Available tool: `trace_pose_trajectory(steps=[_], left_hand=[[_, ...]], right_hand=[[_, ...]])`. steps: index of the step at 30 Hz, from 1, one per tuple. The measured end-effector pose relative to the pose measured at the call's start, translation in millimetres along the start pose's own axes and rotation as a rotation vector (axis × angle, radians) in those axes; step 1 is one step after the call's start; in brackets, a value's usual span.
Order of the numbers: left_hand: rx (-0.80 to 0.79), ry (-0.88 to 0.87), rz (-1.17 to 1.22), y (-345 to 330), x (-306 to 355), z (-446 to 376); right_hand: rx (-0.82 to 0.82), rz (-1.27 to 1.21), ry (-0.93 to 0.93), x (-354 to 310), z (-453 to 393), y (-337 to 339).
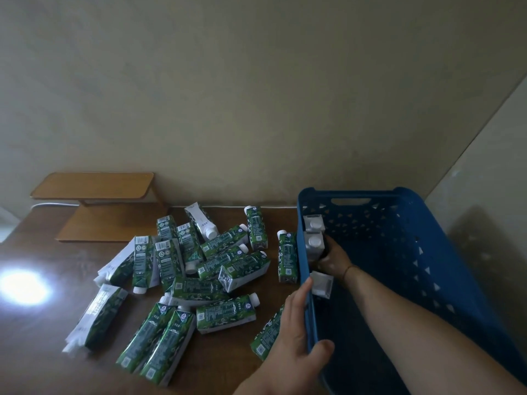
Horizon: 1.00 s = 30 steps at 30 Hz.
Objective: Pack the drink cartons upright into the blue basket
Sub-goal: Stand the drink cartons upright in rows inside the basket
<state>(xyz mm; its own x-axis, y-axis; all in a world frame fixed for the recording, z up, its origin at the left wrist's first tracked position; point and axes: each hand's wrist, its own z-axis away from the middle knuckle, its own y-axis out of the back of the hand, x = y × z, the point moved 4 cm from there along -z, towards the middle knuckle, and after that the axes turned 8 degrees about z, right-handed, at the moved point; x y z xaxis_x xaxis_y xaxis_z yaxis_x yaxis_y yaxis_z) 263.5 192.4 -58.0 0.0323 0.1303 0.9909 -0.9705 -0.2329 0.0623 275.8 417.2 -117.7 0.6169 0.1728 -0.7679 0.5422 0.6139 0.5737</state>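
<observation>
A blue basket (405, 252) stands on the table's right side. Three drink cartons stand upright in a row along its left wall: one at the back (313, 222), a middle one (314, 243), and a front one (322, 284). My right hand (335, 259) reaches inside the basket and grips the middle carton. My left hand (299, 334) holds the basket's left rim, fingers outside and thumb inside. Several green and white cartons (222, 255) lie in a loose pile on the table left of the basket. One carton (268, 333) lies partly under my left hand.
A wooden two-tier stand (94, 206) sits at the back left of the dark wooden table (42, 352). A bright light glare (24, 286) falls on the table's left. A beige wall rises close behind the table and basket.
</observation>
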Motion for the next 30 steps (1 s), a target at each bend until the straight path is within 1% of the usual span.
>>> trace_pose_trajectory(steps=[6, 9, 12, 18, 21, 24, 27, 30], left_hand=[[0.019, -0.021, 0.001, 3, -1, -1], [0.029, -0.047, 0.005, 1, -2, -1], [0.026, -0.017, 0.042, 2, -2, -1], [0.018, 0.020, 0.059, 3, 3, -2], [0.014, 0.025, 0.076, 3, 1, -2], [0.021, -0.003, 0.043, 4, 1, -3], [0.019, 0.011, 0.051, 4, -2, -2], [0.025, 0.008, 0.063, 3, -4, -2]], right_hand=[[-0.151, -0.030, 0.056, 0, -1, 8], [-0.176, -0.017, 0.081, -3, 3, 15], [-0.220, 0.012, 0.126, -6, 5, 15], [-0.152, 0.036, 0.111, -10, -6, 11], [-0.097, 0.023, 0.059, -3, -7, 12], [-0.122, 0.042, 0.084, -2, -9, 12], [-0.157, 0.089, 0.121, -9, -5, 14], [-0.228, 0.202, 0.130, -7, 1, 22]])
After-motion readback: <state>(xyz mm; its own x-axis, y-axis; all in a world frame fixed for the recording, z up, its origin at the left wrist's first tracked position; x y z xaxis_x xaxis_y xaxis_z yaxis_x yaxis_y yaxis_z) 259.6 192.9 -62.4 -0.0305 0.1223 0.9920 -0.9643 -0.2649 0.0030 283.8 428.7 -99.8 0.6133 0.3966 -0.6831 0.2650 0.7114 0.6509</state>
